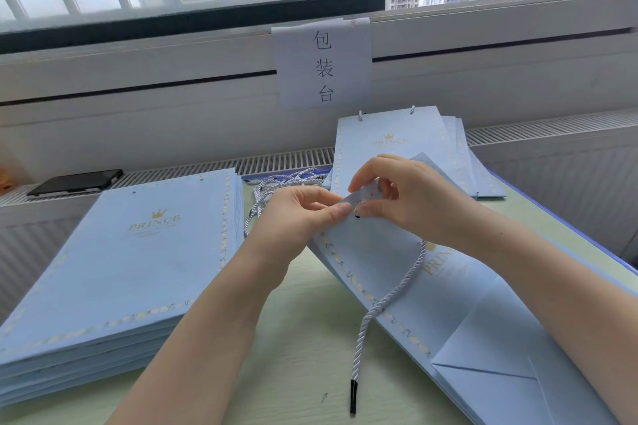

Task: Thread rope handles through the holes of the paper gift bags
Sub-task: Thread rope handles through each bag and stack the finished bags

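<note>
Both hands met at the top edge of a flat pale-blue gift bag, which lay tilted across the green table with its folded base toward the person. The left hand pinched the bag's turned-up lip between thumb and forefinger; the right hand pinched the same lip from the far side, with what looked like a black rope tip just at its fingertips, though the hole itself was hidden. A white twisted rope handle trailed from under the right hand down over the bag face, its free black-tipped end resting on the table. Judgement: the rope was soft and limp, so only the stiff tip could be steered; hold close behind the tip. The paper seemed light but crease-prone and best supported right beside the hole. A stack of unthreaded bags sat to the left, a pile of loose ropes lay behind the hands, and finished bags with rope ends showing at the top leaned at the back. A paper sign hung below the window, and a dark phone lay at far left.
</note>
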